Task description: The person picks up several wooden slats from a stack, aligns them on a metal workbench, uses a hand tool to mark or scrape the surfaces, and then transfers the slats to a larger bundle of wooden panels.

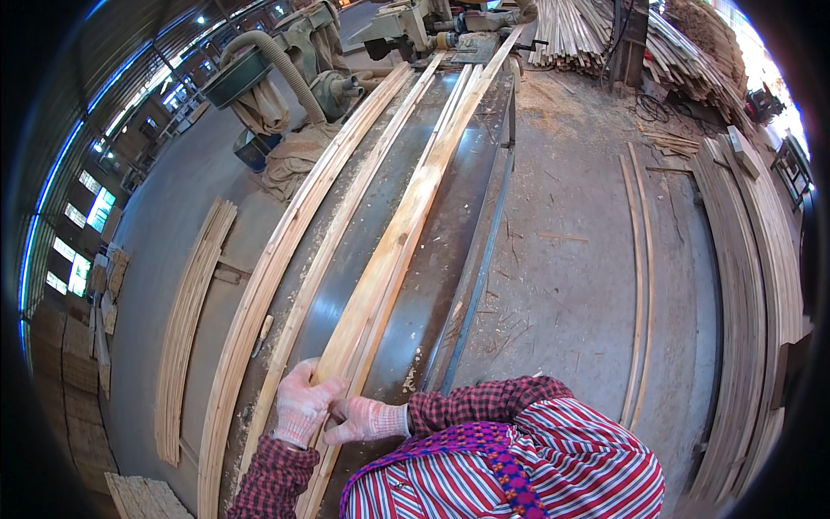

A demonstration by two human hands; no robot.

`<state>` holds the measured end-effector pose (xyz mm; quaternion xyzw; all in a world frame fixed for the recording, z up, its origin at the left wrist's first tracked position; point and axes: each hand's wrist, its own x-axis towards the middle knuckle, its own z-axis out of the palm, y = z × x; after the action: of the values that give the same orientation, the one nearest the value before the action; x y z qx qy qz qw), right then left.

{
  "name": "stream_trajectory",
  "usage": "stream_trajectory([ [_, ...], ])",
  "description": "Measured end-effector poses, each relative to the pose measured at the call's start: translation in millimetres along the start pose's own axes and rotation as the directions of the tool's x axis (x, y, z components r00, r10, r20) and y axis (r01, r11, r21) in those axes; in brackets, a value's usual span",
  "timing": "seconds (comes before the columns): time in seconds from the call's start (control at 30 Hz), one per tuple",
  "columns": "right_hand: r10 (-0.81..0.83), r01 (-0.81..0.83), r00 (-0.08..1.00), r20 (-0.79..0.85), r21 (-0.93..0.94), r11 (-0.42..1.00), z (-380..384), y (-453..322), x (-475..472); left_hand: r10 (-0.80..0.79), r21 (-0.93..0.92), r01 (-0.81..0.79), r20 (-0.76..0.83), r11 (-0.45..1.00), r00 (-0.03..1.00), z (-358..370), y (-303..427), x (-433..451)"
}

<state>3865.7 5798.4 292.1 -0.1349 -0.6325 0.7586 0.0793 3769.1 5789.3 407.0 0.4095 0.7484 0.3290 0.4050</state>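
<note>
A long planed wooden board [384, 256] runs up a dark metal table [447, 214] to a woodworking machine [476, 45] at the far end. Its near end is gripped by my left hand [303, 397], in a pale work glove, with the thumb on top. Close beside it, my right hand [364, 418], gloved too, holds the edge of the boards; its fingertips are partly hidden. Narrower strips [366, 353] lie under and beside the board. Left of them are a single strip [324, 250] and a bundle of long strips [285, 237] on the table.
A tool with a pale handle [264, 327] lies between the strips. Stacked boards [194, 324] stand off the table's left side, larger stacks [746, 311] at the far right. Two thin strips [639, 259] lie on the floor. A dust collector with a hose [279, 71] is at the back left.
</note>
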Motion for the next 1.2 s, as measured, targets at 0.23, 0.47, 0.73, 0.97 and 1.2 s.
stream_trajectory([
  [0.23, -0.001, 0.0, 0.99, 0.14, 0.014, 1.0, 26.7, -12.0, 5.7, -0.044, 0.012, 0.044, 0.004, 0.999, 0.999, -42.1, -19.6, -20.4],
  [0.47, -0.122, 0.094, 0.987, 0.102, 0.241, 0.966, 67.7, 58.2, 54.1, 0.027, -0.005, -0.026, 0.161, 1.0, 0.987, 4.6, -0.7, 51.7],
  [0.73, 0.111, -0.005, 0.976, -0.185, 0.494, 0.87, 30.7, 16.7, 12.0, 0.251, 0.169, -0.297, 0.249, 0.94, 0.935, 68.8, 23.8, 144.5],
  [0.97, 0.156, 0.525, 0.749, -0.644, 0.721, 0.452, -93.3, 34.4, -4.8, 0.111, 0.037, -0.155, 0.54, 0.987, 0.834, 21.3, 8.9, 80.2],
  [1.2, 0.395, 0.776, 0.399, -0.827, 0.534, 0.335, -210.0, 16.6, -10.5, -0.316, 0.222, 0.231, 0.533, 0.947, 0.785, -84.2, -167.7, -89.6],
])
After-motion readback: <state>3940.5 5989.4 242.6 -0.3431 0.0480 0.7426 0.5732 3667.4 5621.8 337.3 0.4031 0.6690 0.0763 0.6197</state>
